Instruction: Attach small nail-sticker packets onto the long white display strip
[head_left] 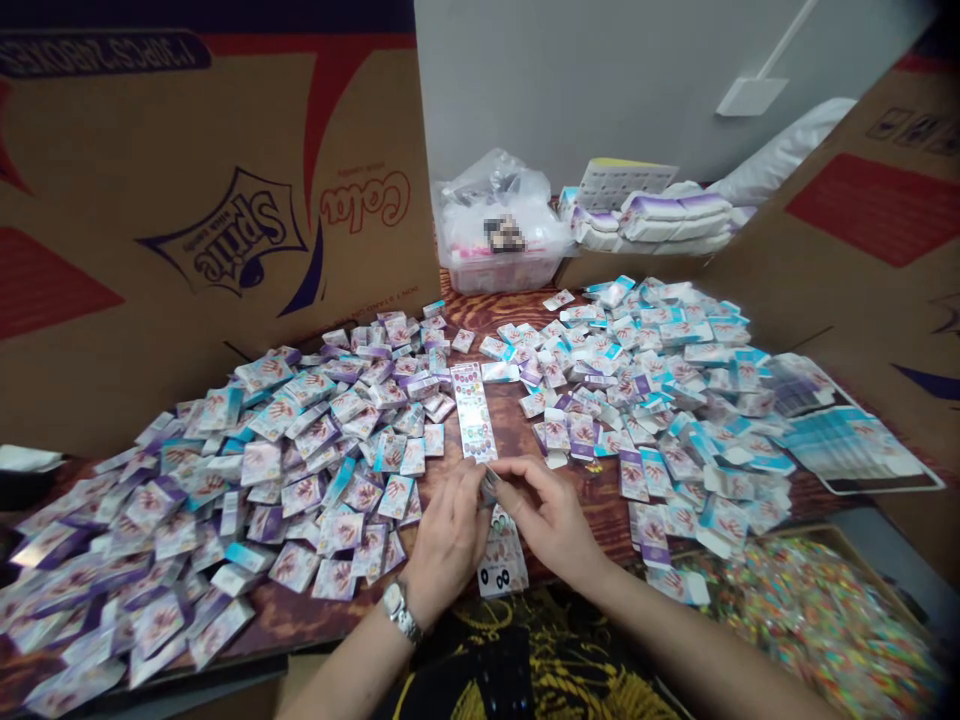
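My left hand (448,535), with a watch on the wrist, and my right hand (546,515) meet at the near middle of a wooden table (517,415). Both have fingers curled in a pinch around a small item (489,487) between them that I cannot make out. A small printed card (502,560) lies just under the hands. A long colourful sticker strip (474,412) lies flat just beyond the fingertips. Heaps of several small purple-and-white packets (247,480) spread to the left, and teal-and-white packets (675,400) to the right.
Large cardboard sheets stand at the left (187,200) and right (862,230). A clear plastic bag over a tub (499,225) and stacked white bundles (660,220) sit at the back. Flat printed sheets (847,440) lie at the right. A box of colourful bits (817,620) is near right.
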